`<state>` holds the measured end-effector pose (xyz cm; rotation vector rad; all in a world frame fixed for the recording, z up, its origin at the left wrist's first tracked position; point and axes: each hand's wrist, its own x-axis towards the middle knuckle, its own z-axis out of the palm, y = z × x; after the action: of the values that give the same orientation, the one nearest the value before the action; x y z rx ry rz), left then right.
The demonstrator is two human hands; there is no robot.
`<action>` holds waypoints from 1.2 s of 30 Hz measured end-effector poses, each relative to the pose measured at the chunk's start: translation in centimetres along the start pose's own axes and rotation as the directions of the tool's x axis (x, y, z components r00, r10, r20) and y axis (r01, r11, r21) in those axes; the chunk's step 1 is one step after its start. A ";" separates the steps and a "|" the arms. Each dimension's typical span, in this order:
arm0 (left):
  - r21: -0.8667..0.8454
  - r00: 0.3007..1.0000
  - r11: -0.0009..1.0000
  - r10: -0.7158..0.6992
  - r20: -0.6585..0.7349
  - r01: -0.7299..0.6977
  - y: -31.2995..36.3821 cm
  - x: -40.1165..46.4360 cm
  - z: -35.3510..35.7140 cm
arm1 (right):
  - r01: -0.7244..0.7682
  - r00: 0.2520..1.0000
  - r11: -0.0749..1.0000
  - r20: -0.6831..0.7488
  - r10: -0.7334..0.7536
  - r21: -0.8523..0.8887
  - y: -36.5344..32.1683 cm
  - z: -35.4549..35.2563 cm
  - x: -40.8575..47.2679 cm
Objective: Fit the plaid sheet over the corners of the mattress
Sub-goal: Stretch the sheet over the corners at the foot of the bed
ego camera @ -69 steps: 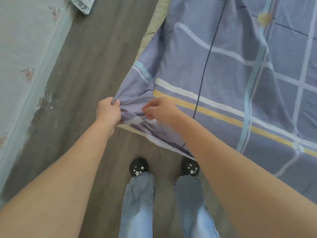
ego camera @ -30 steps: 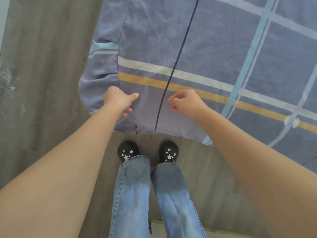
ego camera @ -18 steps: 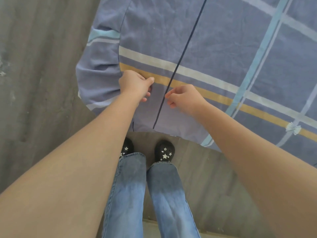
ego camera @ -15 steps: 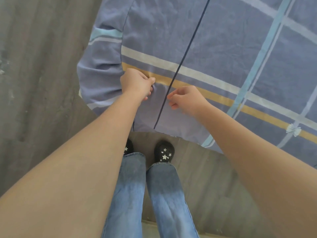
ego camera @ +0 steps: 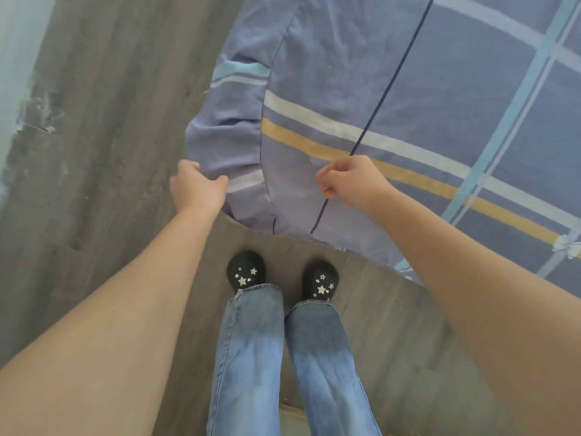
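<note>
The plaid sheet is lavender-blue with white, yellow, light blue and dark navy stripes. It wraps over the near left corner of the mattress, whose own surface is hidden under it. Gathered folds hang down the corner's side. My left hand grips those folds low on the corner's left side, thumb on top of the cloth. My right hand is curled on top of the sheet near the front edge, pinching the fabric beside the navy stripe.
Grey wood-look floor runs along the left of the bed. A pale blue wall with a scuffed base borders it. My black star-marked shoes and jeans stand just in front of the mattress corner.
My left hand has left the top of the sheet and dropped left and down onto the corner's side folds. My right hand stayed near the navy stripe. The view shifted slightly.
</note>
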<state>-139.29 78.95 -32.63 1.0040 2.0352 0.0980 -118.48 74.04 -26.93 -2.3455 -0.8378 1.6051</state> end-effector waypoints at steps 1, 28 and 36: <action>-0.022 0.998 0.998 -0.066 0.013 0.067 -1.0 0.5 -0.5 | 0.005 1.000 1.000 0.011 -0.005 -0.004 -0.3 0.6 0.1; -0.113 0.977 0.979 -0.149 0.152 0.167 -5.9 3.5 -3.7 | 0.069 0.994 0.976 0.093 -0.050 -0.206 -4.9 4.9 1.2; -0.102 0.994 0.994 -0.025 0.107 0.036 -0.3 0.8 -2.8 | 0.046 0.998 0.988 0.045 -0.040 -0.150 -3.5 3.1 1.1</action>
<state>-141.69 80.11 -31.51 0.8946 1.9281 0.1300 -122.22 76.98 -27.49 -2.3827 -1.0463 1.6321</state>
